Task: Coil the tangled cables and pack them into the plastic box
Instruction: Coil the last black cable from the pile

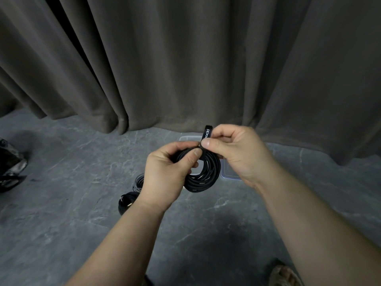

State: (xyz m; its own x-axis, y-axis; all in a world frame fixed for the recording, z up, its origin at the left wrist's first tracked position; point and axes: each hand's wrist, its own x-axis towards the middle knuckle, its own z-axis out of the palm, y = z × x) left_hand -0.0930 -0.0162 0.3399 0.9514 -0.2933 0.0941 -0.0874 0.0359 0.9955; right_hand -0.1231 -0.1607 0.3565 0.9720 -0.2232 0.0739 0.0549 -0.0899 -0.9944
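The left hand (165,174) grips a coil of black cable (203,172), thumb pressed on its top, holding it up above the floor (61,203). The right hand (237,149) pinches a black strap (207,134) that stands up from the coil's top. The clear plastic box (228,172) sits on the floor behind the coil, near the curtain (185,58). Two more coiled cables (127,200) lie on the floor beside the left wrist.
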